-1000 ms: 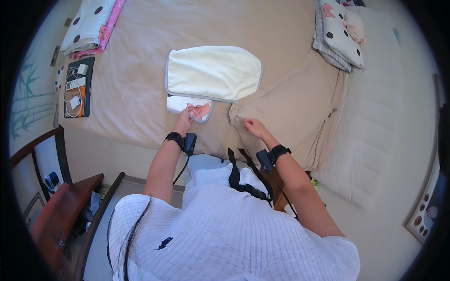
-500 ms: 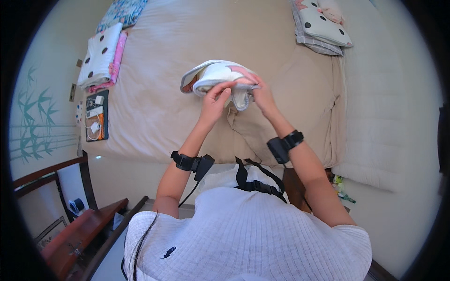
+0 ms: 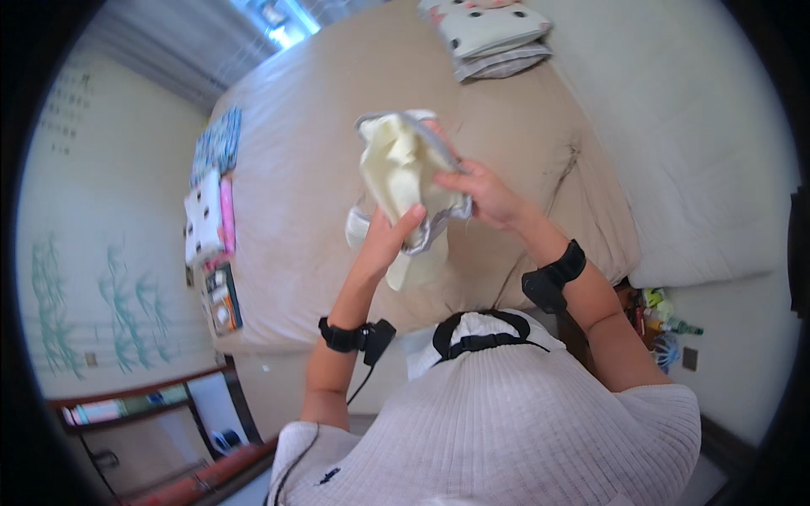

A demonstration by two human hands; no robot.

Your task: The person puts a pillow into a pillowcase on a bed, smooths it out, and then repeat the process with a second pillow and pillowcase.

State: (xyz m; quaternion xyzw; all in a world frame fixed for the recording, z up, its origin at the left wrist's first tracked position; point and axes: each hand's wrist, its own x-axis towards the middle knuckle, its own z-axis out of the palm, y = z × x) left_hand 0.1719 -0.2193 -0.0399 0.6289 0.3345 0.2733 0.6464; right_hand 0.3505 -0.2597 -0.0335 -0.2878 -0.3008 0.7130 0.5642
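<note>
A soft cloth piece (image 3: 396,169) with a pale cream face and grey edging is held up over the bed, crumpled. Its pink-and-white side barely shows at the far edge, and I cannot tell its exact kind. My left hand (image 3: 390,240) grips the near lower edge, thumb on top, fingers hidden beneath. On the right edge my right hand (image 3: 492,196) is closed, thumb laid across the cream face. Some paler cloth hangs down below and beside my left hand.
Beneath my hands spreads a bed with a wrinkled beige sheet (image 3: 312,185). Dotted folded bedding (image 3: 204,219) lies along the left edge, near a tray of chargers (image 3: 224,299). More stacked pillows (image 3: 498,42) sit at the far right. A dark wooden shelf stands lower left.
The cloth piece has been turned and opened, so its cream face shows instead of the pink-and-white one. My hands have shifted along its edges, and the view has swung round.
</note>
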